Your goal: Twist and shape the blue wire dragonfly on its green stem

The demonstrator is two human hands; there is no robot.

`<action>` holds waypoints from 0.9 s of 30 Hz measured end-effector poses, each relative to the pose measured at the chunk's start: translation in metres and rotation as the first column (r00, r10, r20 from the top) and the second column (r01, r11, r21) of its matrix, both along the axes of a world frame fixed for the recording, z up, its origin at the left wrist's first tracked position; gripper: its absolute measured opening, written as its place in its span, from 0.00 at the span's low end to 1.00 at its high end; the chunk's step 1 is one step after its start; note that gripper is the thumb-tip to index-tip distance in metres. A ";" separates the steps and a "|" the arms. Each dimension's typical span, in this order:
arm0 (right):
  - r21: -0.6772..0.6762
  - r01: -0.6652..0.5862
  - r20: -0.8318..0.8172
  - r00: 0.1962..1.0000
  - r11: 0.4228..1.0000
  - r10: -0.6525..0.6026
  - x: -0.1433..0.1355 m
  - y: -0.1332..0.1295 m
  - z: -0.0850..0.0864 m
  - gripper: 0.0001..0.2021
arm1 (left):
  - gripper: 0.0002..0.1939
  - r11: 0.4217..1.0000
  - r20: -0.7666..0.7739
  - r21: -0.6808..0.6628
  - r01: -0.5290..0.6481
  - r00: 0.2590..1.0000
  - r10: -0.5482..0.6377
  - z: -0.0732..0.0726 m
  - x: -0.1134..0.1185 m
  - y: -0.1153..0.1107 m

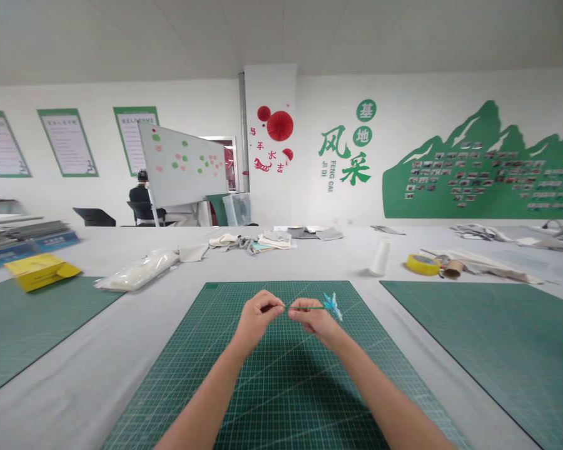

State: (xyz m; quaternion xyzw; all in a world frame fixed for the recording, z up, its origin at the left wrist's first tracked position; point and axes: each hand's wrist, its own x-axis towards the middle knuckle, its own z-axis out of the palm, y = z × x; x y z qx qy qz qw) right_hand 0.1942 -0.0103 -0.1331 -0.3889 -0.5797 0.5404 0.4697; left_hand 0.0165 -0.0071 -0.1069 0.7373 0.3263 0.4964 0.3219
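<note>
Over the green cutting mat (272, 400), my two hands are raised close together. My right hand (314, 317) pinches a thin green stem (309, 307) between thumb and fingers. At the stem's right end is a light blue artificial flower (331, 304) with clear, shiny tips, lying sideways. My left hand (259, 317) is closed in a pinch by the stem's left end, its fingertips just short of my right thumb. What those left fingers hold is too small to make out.
More cutting mats (488, 337) lie to both sides. Beyond are a yellow box (42, 270), a clear plastic bag (143, 269), cloth scraps (274, 239), a white cone (380, 257) and a yellow tape roll (423, 264). A person (143, 194) sits by the whiteboard (182, 165).
</note>
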 end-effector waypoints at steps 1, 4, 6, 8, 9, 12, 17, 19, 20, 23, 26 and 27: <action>-0.015 0.009 -0.015 1.000 1.000 -0.009 -0.005 -0.002 -0.002 0.12 | 0.06 1.000 0.021 0.001 -0.029 0.999 0.029 -0.002 0.000 0.001; -0.017 0.055 0.004 0.998 0.998 -0.055 -0.017 -0.009 -0.003 0.10 | 0.06 0.995 0.063 0.011 -0.103 0.993 0.102 -0.004 -0.001 0.003; 0.072 0.093 0.066 0.993 0.993 -0.098 -0.022 -0.014 0.001 0.09 | 0.06 0.989 0.066 0.024 -0.144 0.988 0.142 -0.004 -0.002 0.003; 0.223 0.120 0.151 0.976 0.967 -0.156 -0.024 -0.019 0.006 0.08 | 0.06 0.983 0.046 0.043 -0.180 0.983 0.178 -0.004 -0.002 0.003; 0.304 0.127 0.200 0.960 0.944 -0.194 -0.025 -0.021 0.008 0.08 | 0.06 0.979 0.032 0.055 -0.196 0.980 0.195 -0.004 -0.002 0.002; 0.484 0.118 0.344 0.885 0.867 -0.313 -0.025 -0.028 0.016 0.08 | 0.06 0.967 -0.014 0.111 -0.231 0.972 0.234 -0.004 0.000 0.001; 0.626 0.040 0.447 0.800 0.778 -0.401 -0.022 -0.036 0.024 0.09 | 0.08 0.941 -0.141 0.245 -0.232 0.952 0.271 -0.005 0.003 -0.004; 0.659 0.032 0.450 0.784 0.751 -0.428 -0.019 -0.036 0.026 0.10 | 0.09 0.933 -0.202 0.294 -0.208 0.941 0.273 -0.005 0.004 -0.007; 0.672 0.034 0.449 0.775 0.740 -0.444 -0.018 -0.036 0.027 0.10 | 0.09 0.930 -0.233 0.313 -0.195 0.933 0.274 -0.005 0.004 -0.008; 0.700 0.047 0.447 0.749 0.713 -0.488 -0.013 -0.035 0.028 0.09 | 0.10 0.921 -0.322 0.359 -0.149 0.907 0.272 -0.005 0.005 -0.010; 0.716 0.064 0.441 0.731 0.695 -0.521 -0.005 -0.032 0.028 0.09 | 0.11 0.920 -0.376 0.381 -0.092 0.894 0.245 -0.006 0.005 -0.010; 0.718 0.070 0.437 0.729 0.692 -0.527 -0.003 -0.031 0.028 0.09 | 0.10 0.922 -0.388 0.381 -0.077 0.892 0.234 -0.007 0.005 -0.009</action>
